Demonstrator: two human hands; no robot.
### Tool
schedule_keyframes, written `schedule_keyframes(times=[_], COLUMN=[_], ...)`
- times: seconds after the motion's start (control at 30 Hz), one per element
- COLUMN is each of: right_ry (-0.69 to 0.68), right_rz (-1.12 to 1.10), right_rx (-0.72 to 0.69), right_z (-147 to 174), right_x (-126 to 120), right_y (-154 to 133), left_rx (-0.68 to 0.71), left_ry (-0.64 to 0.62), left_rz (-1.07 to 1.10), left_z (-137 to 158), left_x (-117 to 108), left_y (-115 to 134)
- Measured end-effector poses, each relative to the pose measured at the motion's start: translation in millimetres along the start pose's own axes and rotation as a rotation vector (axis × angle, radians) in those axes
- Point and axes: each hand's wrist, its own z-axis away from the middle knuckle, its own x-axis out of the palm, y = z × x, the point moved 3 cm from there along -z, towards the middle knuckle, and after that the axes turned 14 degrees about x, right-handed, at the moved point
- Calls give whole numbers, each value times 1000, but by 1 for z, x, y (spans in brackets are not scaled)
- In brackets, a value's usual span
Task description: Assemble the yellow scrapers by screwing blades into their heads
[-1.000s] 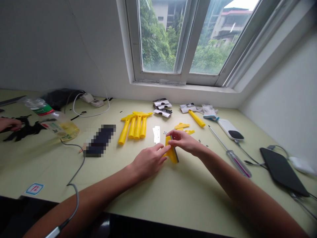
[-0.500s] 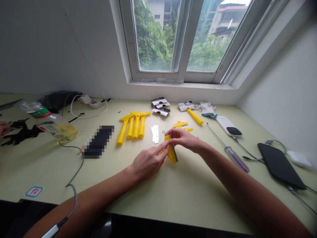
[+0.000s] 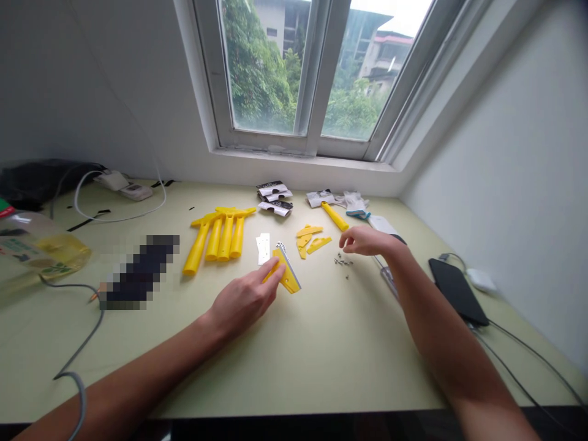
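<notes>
My left hand [image 3: 248,299] grips a yellow scraper head [image 3: 290,277] with a grey strip along its right edge, tilted above the table. Just past it lie small metal nuts [image 3: 281,245] and thin white perforated plates [image 3: 263,250]. My right hand [image 3: 370,241] hovers above a scatter of small screws [image 3: 342,262], thumb and fingers pinched together. Whatever is in that pinch, if anything, is too small to make out. Between the hands lie several loose yellow plastic pieces [image 3: 318,245].
Several yellow T-shaped handles [image 3: 225,239] lie to the left, one yellow handle [image 3: 334,215] at the back. A screwdriver [image 3: 387,277] is partly hidden under my right arm. Also around: black phone [image 3: 457,291], folded cards [image 3: 275,199], bottle [image 3: 41,245] and cables.
My right hand has left the scraper head and moved right to the screws. My left hand still holds the head. The view has shifted to the right.
</notes>
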Motion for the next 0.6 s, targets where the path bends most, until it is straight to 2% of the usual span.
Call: schedule_keyframes(times=[0.1, 0.2, 0.43, 0.53, 0.6], right_ry=[-44, -58, -14, 4, 27], right_rz=[21, 22, 49, 50, 38], right_rx=[17, 18, 38, 14, -15], right_z=[-5, -8, -8, -9, -8], right_x=[7, 13, 22, 23, 20], right_y=[9, 5, -7, -7, -9], left_rx=[1, 6, 10, -7, -12], left_ry=[-9, -30, -124, -89, -12], left_rz=[-28, -73, -113, -72, 1], left_z=[-1, -1, 2, 2, 1], left_x=[-3, -4, -1, 0, -1], left_y=[1, 2, 3, 1, 0])
